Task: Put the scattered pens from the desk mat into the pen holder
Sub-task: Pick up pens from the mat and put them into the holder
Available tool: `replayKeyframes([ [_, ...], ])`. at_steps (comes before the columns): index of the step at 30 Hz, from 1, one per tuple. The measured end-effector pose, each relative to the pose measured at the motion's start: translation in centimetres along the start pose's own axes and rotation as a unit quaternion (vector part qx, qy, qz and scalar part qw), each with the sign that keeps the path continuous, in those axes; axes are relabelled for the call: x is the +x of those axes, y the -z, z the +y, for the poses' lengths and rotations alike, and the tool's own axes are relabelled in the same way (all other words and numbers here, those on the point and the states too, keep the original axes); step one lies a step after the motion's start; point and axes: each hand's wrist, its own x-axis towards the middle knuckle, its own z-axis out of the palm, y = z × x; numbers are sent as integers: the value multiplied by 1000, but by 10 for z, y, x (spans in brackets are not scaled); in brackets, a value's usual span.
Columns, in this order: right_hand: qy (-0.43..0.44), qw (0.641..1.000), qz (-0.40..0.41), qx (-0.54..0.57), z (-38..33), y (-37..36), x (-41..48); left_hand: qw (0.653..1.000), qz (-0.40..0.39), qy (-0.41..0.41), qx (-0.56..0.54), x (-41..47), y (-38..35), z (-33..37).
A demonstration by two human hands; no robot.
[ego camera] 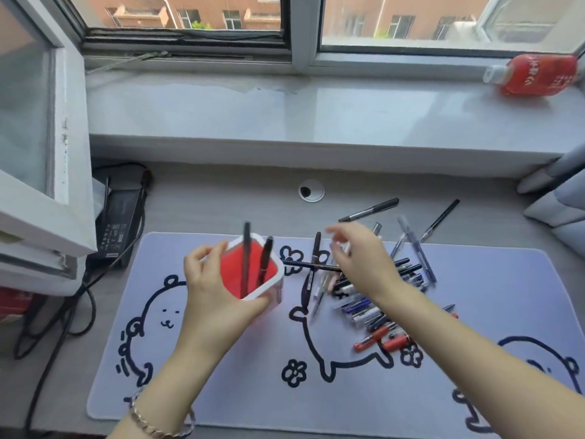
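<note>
- Left hand (210, 293): wrapped around the red, white-rimmed, square plastic pen holder (253, 270), thumb on the near rim, fingers on the far-left wall. The holder sits tilted, mouth toward the pile.
- Right hand (357, 258): hovers over the pile, fingers curled and blurred. Something pale shows at the fingertips; cannot tell whether a pen is gripped.
- In the holder: two dark pens (246, 258), standing and leaning against the walls.
- Pile of mixed plastic pens (373, 302): at 3 o'clock from the holder, on the pale lilac desk mat with black cartoon outlines (221, 384). Black, blue, clear and red barrels overlap.
- Strays: a black marker (368, 210) and a thin black pen (440, 220) lie off the mat on the grey desk, at 1 o'clock from the pile.
- Handling judgement: pens are light, stiff and smooth, and round barrels will likely roll. Pinch mid-barrel, topmost first, since crossed pens may drag neighbours.
- Further out: a red-labelled bottle (535, 74) lies on the windowsill at 1 o'clock.
</note>
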Motion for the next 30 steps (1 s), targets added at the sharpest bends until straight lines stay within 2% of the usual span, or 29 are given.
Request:
replayKeyframes([
  [4, 25, 971, -179, -156, 13, -50, 10, 1000, 0, 30, 2, -5, 6, -10],
  [6, 55, 944, -213, -246, 10, -64, 16, 999, -4, 36, -1, -8, 6, -13],
  [7, 61, 941, -208, -261, 8, -67, 18, 999, -1, 33, -4, -10, 7, -16],
  [9, 36, 960, -171, -217, 2, -67, 22, 1000, 6, 19, -10, -12, 8, -20],
  [12, -102, 978, -101, -153, -4, -66, 28, 1000, 5, 22, -6, -16, 11, -22],
  [14, -179, 968, -103, -145, -5, -68, 29, 1000, -3, 29, 0, -17, 11, -24],
  [17, -192, 961, -136, -144, -6, -75, 30, 999, -16, 29, -2, -19, 9, -24],
  [19, -199, 965, -152, -79, -12, -78, 30, 999, -20, 32, -11, -19, 9, -25],
  [22, -223, 953, -123, 165, -32, -56, 26, 999, -27, 37, -12, -20, 9, -27],
  [24, -195, 917, -77, 341, -47, -26, 16, 999, -40, 32, -1, -21, 7, -27],
  [26, -123, 862, -24, 491, -63, 1, 0, 998, -61, 19, 7, -22, 1, -23],
  [27, -89, 846, 3, 526, -69, 9, -8, 997, -73, 9, 8, -23, -4, -19],
  [28, -62, 848, 25, 525, -74, 11, -17, 996, -85, -1, 10, -25, -9, -15],
  [30, -35, 887, 57, 457, -74, 0, -34, 994, -105, -20, 5, -27, -22, -4],
])
